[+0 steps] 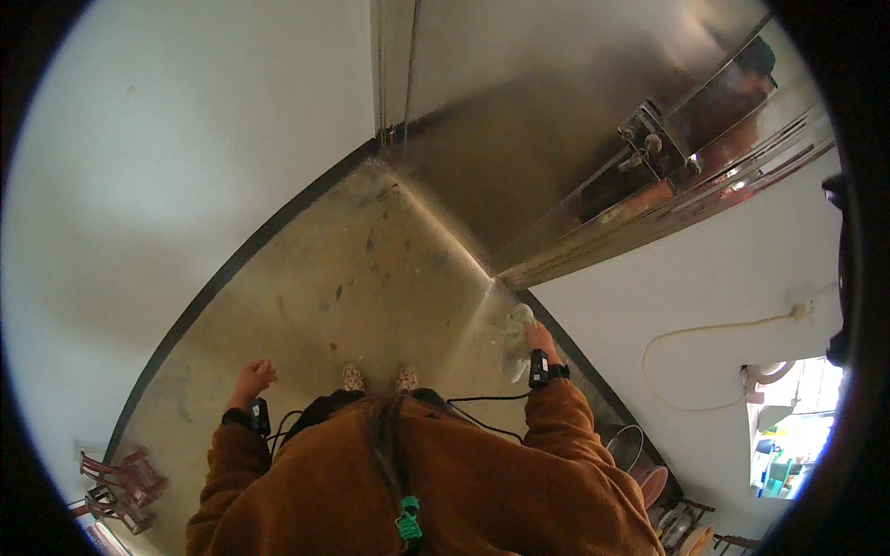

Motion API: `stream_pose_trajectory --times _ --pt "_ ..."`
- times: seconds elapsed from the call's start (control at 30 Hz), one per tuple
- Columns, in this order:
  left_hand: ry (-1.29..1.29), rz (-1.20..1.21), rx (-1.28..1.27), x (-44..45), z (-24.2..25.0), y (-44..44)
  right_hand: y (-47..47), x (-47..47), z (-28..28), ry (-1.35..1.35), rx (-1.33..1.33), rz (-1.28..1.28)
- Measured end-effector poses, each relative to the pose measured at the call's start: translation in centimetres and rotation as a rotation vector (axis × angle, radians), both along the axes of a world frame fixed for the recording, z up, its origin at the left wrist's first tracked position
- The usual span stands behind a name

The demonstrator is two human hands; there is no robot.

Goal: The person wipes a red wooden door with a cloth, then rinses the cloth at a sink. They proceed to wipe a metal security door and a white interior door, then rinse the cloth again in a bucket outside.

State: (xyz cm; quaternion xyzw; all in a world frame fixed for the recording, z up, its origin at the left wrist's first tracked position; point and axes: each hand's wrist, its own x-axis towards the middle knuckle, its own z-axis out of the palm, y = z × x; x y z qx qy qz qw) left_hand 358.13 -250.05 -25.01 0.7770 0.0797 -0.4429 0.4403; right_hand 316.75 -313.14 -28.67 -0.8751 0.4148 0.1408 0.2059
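My right hand point(541, 340) is closed on a pale, partly see-through bundle, perhaps a plastic bag point(516, 340), which hangs beside the dark-edged wall base. On the left, my left hand point(256, 380) hangs over the floor with its fingers loosely curled; no object shows in it. Each wrist bears a black strapped device, and black cables run towards my body. My patterned shoes point(407, 379) stand on the tan floor point(348, 278). Ahead is a closed metal door point(500, 160) with a latch point(653, 142); its shiny surface reflects a person in a dark cap.
White walls with a dark base strip point(208, 292) flank the floor. Wooden chairs point(128, 479) stand at lower left. A pink basin point(652, 485) and more chairs are at lower right. A pale cable point(719, 325) hangs on the right wall near a bright window opening point(799, 431).
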Motion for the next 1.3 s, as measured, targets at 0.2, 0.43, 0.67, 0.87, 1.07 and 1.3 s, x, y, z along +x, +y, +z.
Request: stream_pose_trajectory --times 0.2,0.43,0.67,0.87,1.07,1.3 --pt "-0.009 -0.044 0.062 -0.7 -0.9 0.4 -1.4 -1.0 -0.9 0.168 -0.133 0.253" --pt "-0.006 -0.039 -0.052 -0.5 4.5 -3.0 -1.5 3.0 4.3 -0.233 0.345 -0.139" --pt "-0.161 -0.044 -0.188 1.1 12.4 -12.7 -1.4 7.2 8.8 -0.485 0.144 -0.216" --pt "-0.191 -0.179 -0.255 1.6 17.6 -18.4 -3.4 10.5 22.1 -0.928 0.416 -0.676" --pt "-0.203 -0.313 -0.378 1.1 22.4 -23.9 -3.4 13.4 35.3 -1.260 0.630 -0.412" --pt "-0.552 -0.508 -0.625 -0.3 31.1 -35.9 4.2 22.0 42.9 -0.937 0.670 0.255"
